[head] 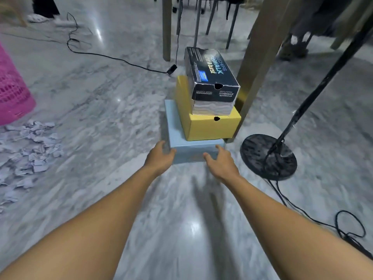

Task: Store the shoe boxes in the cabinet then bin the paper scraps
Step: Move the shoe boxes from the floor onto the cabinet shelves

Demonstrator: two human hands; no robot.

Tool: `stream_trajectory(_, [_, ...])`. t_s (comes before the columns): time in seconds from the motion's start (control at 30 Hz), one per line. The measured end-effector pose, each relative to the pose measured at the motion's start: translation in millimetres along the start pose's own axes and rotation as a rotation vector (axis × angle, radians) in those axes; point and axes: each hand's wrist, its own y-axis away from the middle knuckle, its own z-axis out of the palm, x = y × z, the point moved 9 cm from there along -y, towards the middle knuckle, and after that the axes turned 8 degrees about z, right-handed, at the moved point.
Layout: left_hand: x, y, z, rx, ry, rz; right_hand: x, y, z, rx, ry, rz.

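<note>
Three shoe boxes are stacked on the marble floor: a black box [210, 71] on top, a yellow box [210, 126] in the middle, a light blue box [189, 152] at the bottom. My left hand [160, 156] reaches the blue box's near left corner, fingers apart and touching it. My right hand [221, 161] is at the near right edge of the same box, fingers spread. Neither hand has closed around the box. A heap of white paper scraps [30, 152] lies on the floor at the left.
A pink plastic basket [14, 93] stands at the far left above the scraps. A table leg [256, 63] rises right behind the stack. A black stand with round base [268, 156] and trailing cables sits to the right. Chair legs and another person's feet are further back.
</note>
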Motion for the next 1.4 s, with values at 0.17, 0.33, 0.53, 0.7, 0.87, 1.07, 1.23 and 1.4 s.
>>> stream_trajectory(0.17, [-19,-33,17,0.055,0.082,-0.054,14,-40,11,0.067,-0.150,0.061])
stream_trajectory(0.33, [-30,-48,26,0.111,0.199,-0.165,17,-56,11,0.127,-0.319,0.071])
stream_trajectory(0.53, [-29,-49,29,0.179,0.283,-0.181,18,-55,5,0.179,-0.356,0.096])
stream_trajectory(0.7, [-38,-27,21,0.189,0.304,-0.232,21,-32,12,0.188,-0.386,0.128])
stream_trajectory(0.87, [-57,14,-4,0.207,0.235,-0.239,20,13,30,0.152,-0.388,0.061])
stream_trajectory(1.07, [-101,87,-43,0.246,0.188,-0.301,10,88,62,0.052,-0.354,0.019])
stream_trajectory(1.23, [-140,151,-80,0.346,0.207,-0.360,-3,148,93,-0.029,-0.341,-0.033])
stream_trajectory(1.4, [-167,220,-108,0.457,0.376,-0.446,-21,193,125,-0.129,-0.287,-0.099])
